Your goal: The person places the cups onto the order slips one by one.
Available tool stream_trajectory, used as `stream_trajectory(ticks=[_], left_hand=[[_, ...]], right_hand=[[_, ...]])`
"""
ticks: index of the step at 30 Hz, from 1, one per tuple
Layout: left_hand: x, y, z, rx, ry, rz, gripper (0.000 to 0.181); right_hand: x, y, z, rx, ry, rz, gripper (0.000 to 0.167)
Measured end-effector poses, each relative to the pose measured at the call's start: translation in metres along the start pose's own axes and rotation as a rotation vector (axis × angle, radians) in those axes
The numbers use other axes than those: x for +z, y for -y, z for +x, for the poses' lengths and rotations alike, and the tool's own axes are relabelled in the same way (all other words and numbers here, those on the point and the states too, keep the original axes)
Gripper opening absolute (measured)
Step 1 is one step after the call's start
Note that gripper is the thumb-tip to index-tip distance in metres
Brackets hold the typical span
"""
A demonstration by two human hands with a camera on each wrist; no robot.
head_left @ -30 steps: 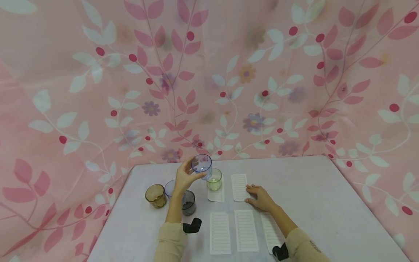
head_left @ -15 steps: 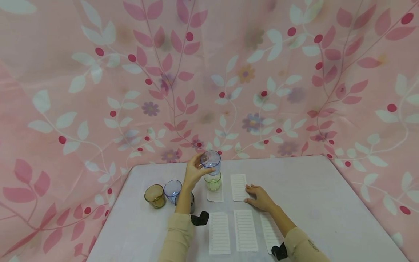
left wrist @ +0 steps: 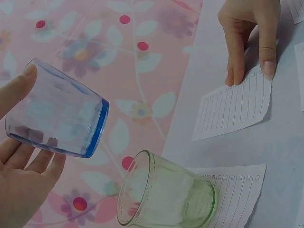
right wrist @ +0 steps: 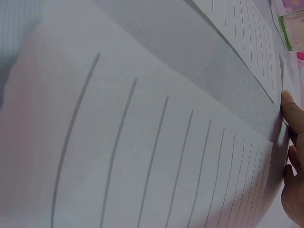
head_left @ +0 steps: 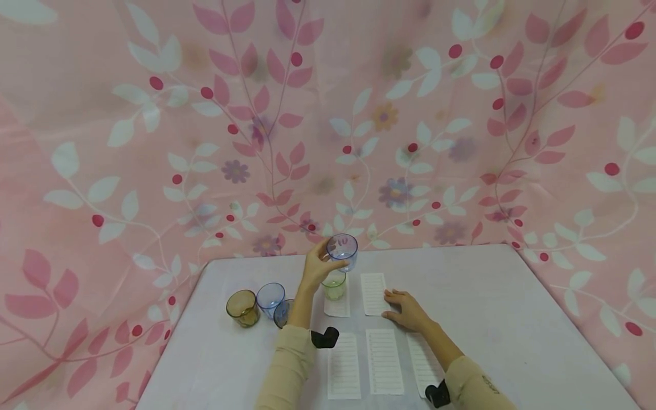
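My left hand [head_left: 316,266] grips a clear blue-tinted drinking glass [head_left: 346,259], thumb on one side and fingers on the other. It is held up above and behind a green glass [head_left: 335,289], apart from it. In the left wrist view, the held glass [left wrist: 61,111] is tilted, its thick blue base to the right. The green glass [left wrist: 171,194] stands on a lined paper slip [head_left: 336,311]. With extended fingertips, my right hand [head_left: 409,312] touches the edge of another lined slip [head_left: 372,295]. In the right wrist view, only part of that hand [right wrist: 294,142] shows.
At the left of the white table [head_left: 512,319] stand an amber glass [head_left: 243,308], a blue glass [head_left: 270,299] and a dark glass [head_left: 282,314] partly behind my left forearm. Three more lined slips lie in front, including a middle slip [head_left: 385,363]. A floral cloth [head_left: 328,125] hangs behind.
My left hand has carried the clear blue-tinted glass to the right, from left of the green glass to above and behind it. The right hand stays on the slip.
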State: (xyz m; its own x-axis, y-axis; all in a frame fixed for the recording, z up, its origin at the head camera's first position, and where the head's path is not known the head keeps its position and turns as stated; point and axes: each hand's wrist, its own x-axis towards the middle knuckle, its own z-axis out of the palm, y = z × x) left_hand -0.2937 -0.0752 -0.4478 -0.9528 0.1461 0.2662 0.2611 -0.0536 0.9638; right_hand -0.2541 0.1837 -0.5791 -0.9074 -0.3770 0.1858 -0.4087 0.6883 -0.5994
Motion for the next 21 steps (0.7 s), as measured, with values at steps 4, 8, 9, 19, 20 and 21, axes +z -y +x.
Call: stream_trajectory(ticks=[4, 8, 9, 19, 20, 21], left_hand=[[0.005, 0.012, 0.007, 0.001, 0.0, 0.015, 0.072], [0.011, 0.019, 0.012, -0.021, 0.003, 0.027, 0.072], [0.012, 0.021, 0.014, -0.029, 0.005, 0.03, 0.072], [0.026, 0.036, 0.023, -0.123, -0.017, 0.084, 0.077], [0.027, 0.038, 0.023, -0.123, -0.016, 0.085, 0.077], [0.028, 0.04, 0.023, -0.125, -0.015, 0.085, 0.077]], right_hand=[[0.0, 0.0, 0.0, -0.012, -0.009, -0.004, 0.051], [0.0, 0.0, 0.0, -0.014, -0.009, 0.004, 0.052], [0.001, 0.0, 0.0, -0.013, -0.008, 0.004, 0.052], [0.001, -0.001, 0.001, 0.021, -0.002, 0.022, 0.053], [0.001, -0.001, 0.001, 0.021, -0.002, 0.025, 0.053], [0.002, -0.001, 0.001, 0.02, -0.001, 0.026, 0.052]])
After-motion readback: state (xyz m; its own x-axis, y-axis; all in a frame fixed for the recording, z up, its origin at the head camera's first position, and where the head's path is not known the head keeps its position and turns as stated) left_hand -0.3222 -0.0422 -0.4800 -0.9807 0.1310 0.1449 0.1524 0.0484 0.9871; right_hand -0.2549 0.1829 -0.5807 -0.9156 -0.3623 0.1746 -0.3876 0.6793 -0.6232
